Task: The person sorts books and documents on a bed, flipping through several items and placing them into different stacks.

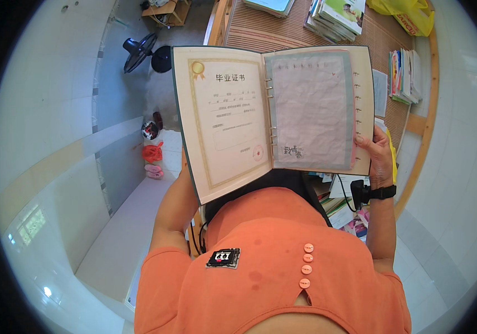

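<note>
A ring binder with a dark cover [361,104] lies open in front of my orange top. Its left side shows a printed certificate page [234,137] with a gold border, a medal emblem and a red seal. On the right, metal rings hold a greyish, wrinkled page [311,108] with writing and small hearts, over a pink-edged sheet and a tabbed cream page. My right hand [378,154] grips the right edge near the lower corner, thumb on top. My left forearm reaches behind the left cover, which hides my left hand.
Beyond the binder, a slatted mat [259,31] bears stacked books [336,21] and a yellow plastic bag [410,16]. More booklets [403,77] stand at the right by a wooden rail [433,83]. A black fan [140,52] and a red bag [152,153] are at the left.
</note>
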Motion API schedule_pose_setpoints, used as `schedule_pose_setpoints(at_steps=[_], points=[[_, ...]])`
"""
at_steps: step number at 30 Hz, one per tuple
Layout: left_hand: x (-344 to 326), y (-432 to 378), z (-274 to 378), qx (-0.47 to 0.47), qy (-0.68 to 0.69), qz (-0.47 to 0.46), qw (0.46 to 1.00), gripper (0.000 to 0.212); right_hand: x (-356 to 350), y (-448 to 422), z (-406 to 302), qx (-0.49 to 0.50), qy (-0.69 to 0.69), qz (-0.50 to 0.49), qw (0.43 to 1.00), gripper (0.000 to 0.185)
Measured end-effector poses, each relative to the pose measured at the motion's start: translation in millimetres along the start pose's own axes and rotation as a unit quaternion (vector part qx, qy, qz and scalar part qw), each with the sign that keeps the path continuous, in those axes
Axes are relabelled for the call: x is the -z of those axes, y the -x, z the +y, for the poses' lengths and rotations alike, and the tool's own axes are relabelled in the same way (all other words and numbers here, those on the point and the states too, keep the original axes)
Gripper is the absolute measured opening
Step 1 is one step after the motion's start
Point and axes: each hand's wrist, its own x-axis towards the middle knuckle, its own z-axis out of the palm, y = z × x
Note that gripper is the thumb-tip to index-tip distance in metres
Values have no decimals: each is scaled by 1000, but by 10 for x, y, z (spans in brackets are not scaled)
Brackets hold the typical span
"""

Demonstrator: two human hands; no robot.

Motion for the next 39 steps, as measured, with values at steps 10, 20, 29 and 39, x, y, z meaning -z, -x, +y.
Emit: schedule_pose_setpoints(at_steps=[10,20,29,39], points=[[-113,24,0,5,-7,-4,1000,99,1,170,-21,-1,-30,44,999,45],[-170,29,22,-1,-15,-12,1000,102,-219,319,-203,12,11,72,997,42],[-185,56,68,-6,-18,-13,1000,104,-235,332,-236,28,58,68,996,38],[-317,43,301,-14,-55,-22,998,106,-178,385,-178,17,3,83,996,38]])
